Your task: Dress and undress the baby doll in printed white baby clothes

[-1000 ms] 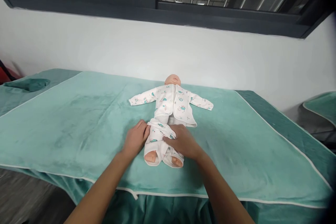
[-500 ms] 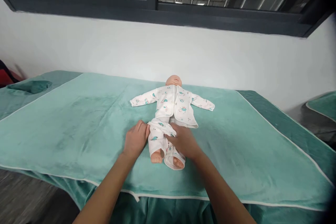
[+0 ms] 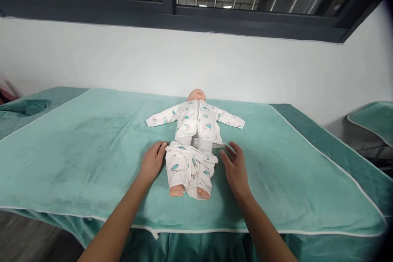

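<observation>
A baby doll (image 3: pixel 196 94) lies on its back, head towards the wall, arms spread. It wears a white printed jacket (image 3: pixel 209 121), fastened at the chest and parted below. White printed pants (image 3: pixel 178 163) are bunched at its thighs, with both feet showing at the cuffs. My left hand (image 3: pixel 152 160) is closed at the left edge of the waistband, fingertips against the cloth. Just right of the pants, my right hand (image 3: pixel 236 168) is open, thumb and fingers apart, holding nothing. Its fingertips are near the jacket's lower right corner.
The doll rests on a padded surface covered in green plush cloth (image 3: pixel 101 143) with white piping. Behind it stands a white wall (image 3: pixel 123 57) below a dark-framed window (image 3: pixel 196 20) with bars. Another green-covered surface (image 3: pixel 374 120) is at the right.
My right hand has let go of the waistband and moved right, opening. The waistband now reaches across both thighs on the right side. My left hand stays at the left edge.
</observation>
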{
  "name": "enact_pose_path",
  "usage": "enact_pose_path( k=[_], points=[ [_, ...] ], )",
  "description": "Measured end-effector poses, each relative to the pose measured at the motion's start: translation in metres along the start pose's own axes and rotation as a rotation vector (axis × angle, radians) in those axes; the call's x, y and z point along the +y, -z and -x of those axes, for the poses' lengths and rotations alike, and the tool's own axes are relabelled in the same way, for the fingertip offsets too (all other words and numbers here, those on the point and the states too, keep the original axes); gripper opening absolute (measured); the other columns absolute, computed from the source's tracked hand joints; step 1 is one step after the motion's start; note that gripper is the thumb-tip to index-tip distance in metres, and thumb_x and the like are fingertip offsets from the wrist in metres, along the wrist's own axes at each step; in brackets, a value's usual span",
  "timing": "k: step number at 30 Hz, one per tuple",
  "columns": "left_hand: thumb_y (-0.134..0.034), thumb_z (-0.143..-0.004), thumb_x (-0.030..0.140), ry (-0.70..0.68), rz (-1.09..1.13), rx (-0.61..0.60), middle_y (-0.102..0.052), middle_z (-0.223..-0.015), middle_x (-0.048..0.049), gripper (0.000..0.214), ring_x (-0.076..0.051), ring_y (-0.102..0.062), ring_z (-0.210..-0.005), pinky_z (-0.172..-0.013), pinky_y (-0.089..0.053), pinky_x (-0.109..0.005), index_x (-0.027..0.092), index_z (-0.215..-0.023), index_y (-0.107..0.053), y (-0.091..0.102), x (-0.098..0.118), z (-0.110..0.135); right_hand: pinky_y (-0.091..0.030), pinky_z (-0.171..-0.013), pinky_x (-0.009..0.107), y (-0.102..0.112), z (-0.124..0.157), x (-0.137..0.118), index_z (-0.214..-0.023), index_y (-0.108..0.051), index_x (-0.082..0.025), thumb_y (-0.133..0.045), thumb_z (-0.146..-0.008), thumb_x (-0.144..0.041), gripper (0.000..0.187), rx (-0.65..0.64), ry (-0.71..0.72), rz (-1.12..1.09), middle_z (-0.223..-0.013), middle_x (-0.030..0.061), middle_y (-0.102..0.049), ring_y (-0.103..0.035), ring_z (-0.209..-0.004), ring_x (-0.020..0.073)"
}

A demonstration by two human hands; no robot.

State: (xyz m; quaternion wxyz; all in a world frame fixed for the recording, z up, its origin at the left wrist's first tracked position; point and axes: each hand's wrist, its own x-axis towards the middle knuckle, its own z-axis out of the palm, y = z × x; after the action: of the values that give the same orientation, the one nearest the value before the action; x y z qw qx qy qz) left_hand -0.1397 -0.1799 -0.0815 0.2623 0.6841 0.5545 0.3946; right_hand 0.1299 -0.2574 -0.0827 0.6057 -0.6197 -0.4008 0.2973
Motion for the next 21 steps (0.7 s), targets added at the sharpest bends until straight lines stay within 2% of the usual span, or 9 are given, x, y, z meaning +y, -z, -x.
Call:
enact_pose_path(
  k=[2,3,5,9,12,14,17,21],
  points=[
    [-0.038,-0.094,0.059,0.09,0.257,0.032,-0.069,-0.115,-0.0091,0.049,-0.024,-0.063,-0.103,-0.089,-0.047,-0.036,0.02,-0.109,-0.063,0.0,0.004,0.0,-0.038,-0.113,0.043,-0.001,-0.015,0.003,-0.143,-0.033,-0.026,-0.06,-0.085,-0.055,0.071,0.087,0.014,0.003,-0.154,0.0111,-0.031,-0.033,-0.142,0.0247],
    [-0.04,-0.093,0.06,0.13,0.374,0.046,-0.067,-0.121,-0.0104,0.051,-0.024,-0.062,-0.107,-0.091,-0.047,-0.036,0.019,-0.114,-0.062,-0.001,0.006,0.0,-0.035,-0.115,0.043,-0.003,-0.025,0.004,-0.145,-0.032,-0.026,-0.059,-0.085,-0.057,0.073,0.112,0.009,-0.008,-0.156,0.0103,-0.029,-0.031,-0.144,0.0245],
    [-0.044,-0.092,0.06,0.178,0.564,0.051,-0.062,-0.132,-0.0119,0.052,-0.024,-0.061,-0.115,-0.095,-0.047,-0.036,0.019,-0.12,-0.06,-0.002,0.012,0.0,-0.035,-0.115,0.043,-0.009,-0.046,0.003,-0.144,-0.035,-0.026,-0.055,-0.085,-0.06,0.071,0.082,-0.058,-0.07,-0.153,0.0095,-0.036,-0.037,-0.141,0.0247],
    [-0.058,-0.088,0.053,0.219,0.836,0.051,-0.059,-0.138,-0.0112,0.047,-0.025,-0.055,-0.127,-0.105,-0.043,-0.038,0.021,-0.121,-0.062,-0.012,0.025,-0.005,-0.046,-0.105,0.043,-0.027,-0.081,-0.001,-0.132,-0.051,-0.022,-0.066,-0.078,-0.055,0.065,-0.108,-0.201,-0.161,-0.139,0.0108,-0.056,-0.055,-0.126,0.0281],
    [-0.064,-0.085,0.05,0.272,0.974,0.026,-0.058,-0.139,-0.0095,0.048,-0.026,-0.055,-0.128,-0.107,-0.044,-0.039,0.021,-0.123,-0.062,-0.027,0.037,-0.015,-0.053,-0.092,0.045,-0.035,-0.096,-0.006,-0.114,-0.064,-0.018,-0.067,-0.077,-0.054,0.051,-0.369,-0.232,-0.226,-0.121,0.0117,-0.068,-0.064,-0.111,0.031],
    [-0.066,-0.083,0.047,0.3,1.046,-0.032,-0.059,-0.138,-0.0085,0.053,-0.027,-0.058,-0.124,-0.105,-0.046,-0.04,0.022,-0.129,-0.06,-0.037,0.042,-0.022,-0.054,-0.091,0.043,-0.035,-0.101,-0.01,-0.107,-0.067,-0.019,-0.064,-0.081,-0.054,0.045,-0.533,-0.21,-0.3,-0.116,0.0102,-0.071,-0.065,-0.11,0.0298],
    [-0.068,-0.082,0.042,0.305,1.111,-0.088,-0.061,-0.136,-0.007,0.057,-0.027,-0.062,-0.118,-0.101,-0.049,-0.041,0.024,-0.135,-0.055,-0.047,0.047,-0.028,-0.051,-0.097,0.04,-0.03,-0.101,-0.014,-0.115,-0.066,-0.023,-0.064,-0.082,-0.051,0.043,-0.638,-0.161,-0.375,-0.123,0.0062,-0.068,-0.062,-0.115,0.0262],
    [-0.068,-0.082,0.038,0.268,1.103,-0.029,-0.059,-0.139,-0.0048,0.054,-0.026,-0.06,-0.122,-0.104,-0.047,-0.039,0.025,-0.134,-0.057,-0.055,0.052,-0.035,-0.05,-0.099,0.042,-0.027,-0.097,-0.019,-0.133,-0.055,-0.028,-0.065,-0.082,-0.05,0.056,-0.658,-0.121,-0.43,-0.137,0.004,-0.06,-0.059,-0.122,0.0255]
  ],
)
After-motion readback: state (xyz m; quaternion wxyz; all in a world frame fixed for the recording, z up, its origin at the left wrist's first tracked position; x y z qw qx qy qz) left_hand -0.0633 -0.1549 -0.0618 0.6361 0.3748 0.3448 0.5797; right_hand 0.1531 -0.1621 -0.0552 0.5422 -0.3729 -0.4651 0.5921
